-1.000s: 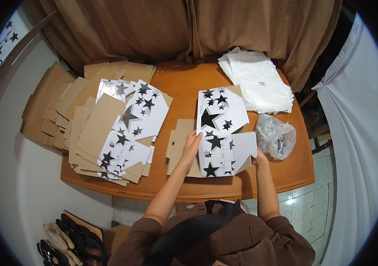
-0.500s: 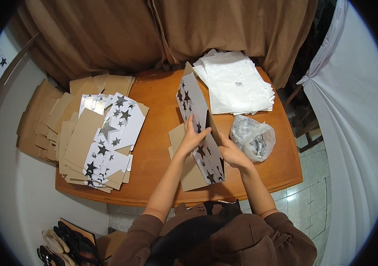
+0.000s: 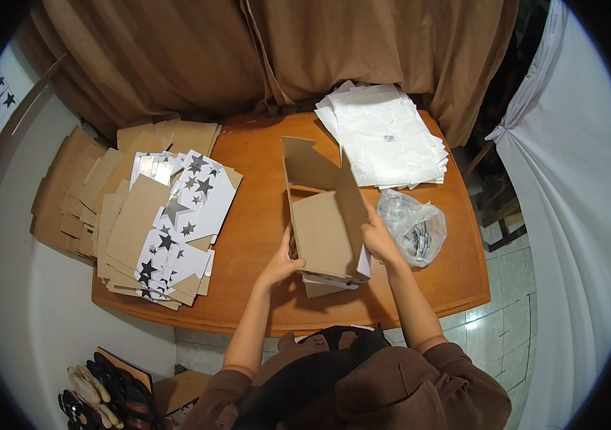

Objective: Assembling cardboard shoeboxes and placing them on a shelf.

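Observation:
A partly folded cardboard box (image 3: 323,222) is between my hands above the middle of the wooden table, its plain brown inside facing up. White outer faces with dark stars show only at its near right edge. My left hand (image 3: 281,265) grips the near left side, thumb over the edge and fingers behind the wall. On the right wall, my right hand (image 3: 379,235) is closed around the panel, with part of its fingers hidden. The far end has an upright wall with flaps, and the right wall stands up.
Flat cardboard blanks (image 3: 126,236), some star-printed, lie piled at the table's left. White plastic sheets or bags (image 3: 384,140) are stacked at the far right. A clear plastic bag (image 3: 413,228) with small dark items sits near my right hand. Shoes (image 3: 108,394) are on the lower left.
The box has turned from its star-printed side to its open brown inside and come down lower. My left hand has moved from the printed face to the near left edge.

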Tool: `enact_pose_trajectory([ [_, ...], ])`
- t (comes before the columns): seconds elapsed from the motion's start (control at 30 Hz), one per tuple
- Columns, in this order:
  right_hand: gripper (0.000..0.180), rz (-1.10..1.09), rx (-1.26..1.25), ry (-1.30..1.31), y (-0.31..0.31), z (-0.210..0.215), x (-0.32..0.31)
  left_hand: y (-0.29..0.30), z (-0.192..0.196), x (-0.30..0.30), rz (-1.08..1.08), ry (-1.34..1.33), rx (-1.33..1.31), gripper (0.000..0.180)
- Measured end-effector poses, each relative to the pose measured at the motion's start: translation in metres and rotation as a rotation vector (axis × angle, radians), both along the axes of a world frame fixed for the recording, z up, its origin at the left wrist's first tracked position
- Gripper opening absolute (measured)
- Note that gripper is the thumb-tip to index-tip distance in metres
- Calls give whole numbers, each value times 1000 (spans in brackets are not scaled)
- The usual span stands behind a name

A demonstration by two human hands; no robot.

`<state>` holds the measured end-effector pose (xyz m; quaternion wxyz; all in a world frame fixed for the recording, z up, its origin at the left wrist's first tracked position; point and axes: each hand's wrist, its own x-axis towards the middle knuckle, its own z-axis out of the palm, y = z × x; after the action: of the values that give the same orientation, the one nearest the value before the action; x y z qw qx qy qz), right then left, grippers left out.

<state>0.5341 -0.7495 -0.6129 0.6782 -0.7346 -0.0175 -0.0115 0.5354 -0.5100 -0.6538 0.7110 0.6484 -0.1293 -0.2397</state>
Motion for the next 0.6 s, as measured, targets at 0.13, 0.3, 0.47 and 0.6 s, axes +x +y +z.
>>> enact_pose_trajectory([
  [0.13, 72, -122, 72, -23, -11, 5, 11, 1, -16, -7, -22, -8, -51, 98],
  [0.3, 70, -145, 2, -57, -11, -14, 15, -10, -28, -22, 215, -459, 312, 88],
  [0.47, 69, -111, 108, 12, -9, -8, 14, -4, -1, -17, 313, -1406, 741, 75],
  [0.6, 69, -173, -91, -62, -9, -28, 21, -12, 17, -12, -7, -1763, 1038, 62],
])
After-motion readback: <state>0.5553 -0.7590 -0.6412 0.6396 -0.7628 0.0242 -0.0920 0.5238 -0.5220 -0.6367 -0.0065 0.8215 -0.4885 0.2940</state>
